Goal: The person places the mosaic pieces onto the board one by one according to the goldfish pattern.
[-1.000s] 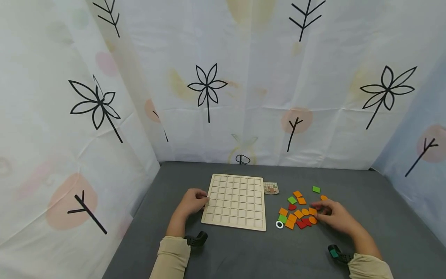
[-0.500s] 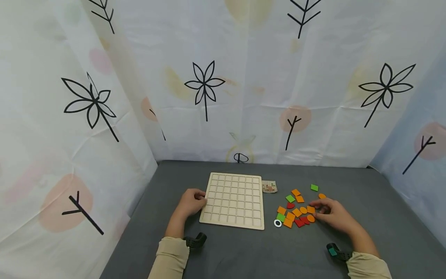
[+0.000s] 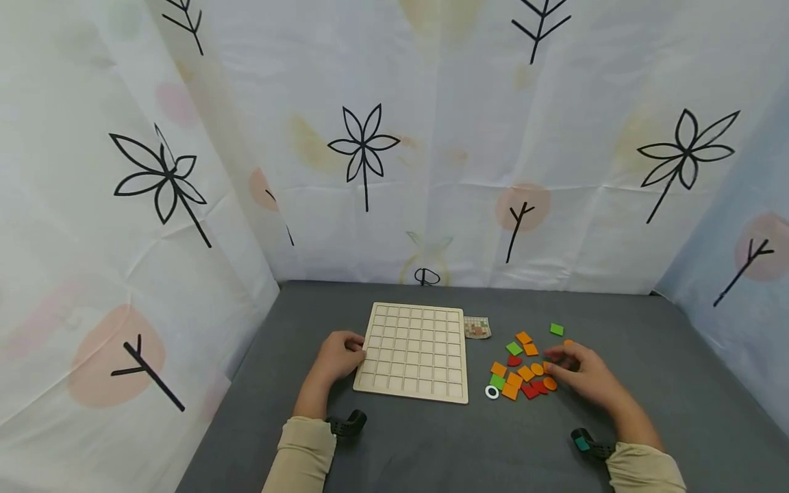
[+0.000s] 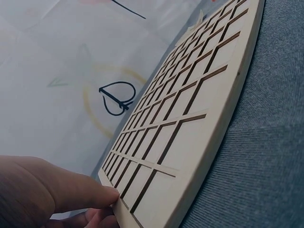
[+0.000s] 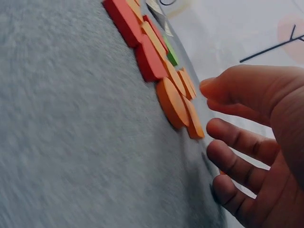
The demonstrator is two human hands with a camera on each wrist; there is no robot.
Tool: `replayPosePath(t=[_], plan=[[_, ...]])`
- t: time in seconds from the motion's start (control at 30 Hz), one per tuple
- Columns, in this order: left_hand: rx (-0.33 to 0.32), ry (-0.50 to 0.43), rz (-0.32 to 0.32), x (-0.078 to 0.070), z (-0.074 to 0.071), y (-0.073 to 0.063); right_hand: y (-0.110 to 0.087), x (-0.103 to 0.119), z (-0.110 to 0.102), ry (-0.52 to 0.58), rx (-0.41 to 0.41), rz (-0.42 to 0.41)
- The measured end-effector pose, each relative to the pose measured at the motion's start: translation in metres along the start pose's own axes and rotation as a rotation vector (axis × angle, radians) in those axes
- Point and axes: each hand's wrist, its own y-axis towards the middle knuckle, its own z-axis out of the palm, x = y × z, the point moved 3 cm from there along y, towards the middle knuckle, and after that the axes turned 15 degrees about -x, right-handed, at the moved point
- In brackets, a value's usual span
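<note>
My left hand (image 3: 337, 355) holds the left edge of a pale wooden grid board (image 3: 411, 352). In the left wrist view its thumb presses on the rim, with the other fingers bent beside and below the edge. The board lies flat, its square recesses bare. My right hand (image 3: 582, 373) hovers at the right side of a loose group of flat tiles, fingers loosely bent and nothing between them. Close to its fingertips are an orange round tile (image 5: 172, 103) and an orange square tile (image 5: 193, 121). Red tiles (image 5: 150, 59) lie farther along the group.
A small printed card (image 3: 477, 327) lies against the board's right edge. One green tile (image 3: 557, 329) sits apart at the back of the group, and a white ring (image 3: 486, 392) at its front left. Patterned cloth walls (image 3: 431, 226) stand behind the grey table (image 3: 431, 445).
My right hand has shifted slightly left over the tiles, covering more of the orange square at the group's right side. The left hand stays on the board's edge. The head view has moved slightly.
</note>
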Motion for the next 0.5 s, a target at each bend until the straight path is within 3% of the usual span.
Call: replayPosePath(t=[0.27, 0.4, 0.5], plan=[[0.008, -0.004, 0.004, 0.0, 0.001, 0.002, 0.011, 0.0, 0.001, -0.057, -0.106, -0.044], [0.008, 0.002, 0.001, -0.001, -0.001, 0.002, 0.027, -0.01, -0.003, -0.11, -0.164, -0.017], [0.009, 0.004, -0.001, -0.001, -0.002, 0.002, 0.038, -0.022, -0.005, -0.129, -0.153, 0.025]])
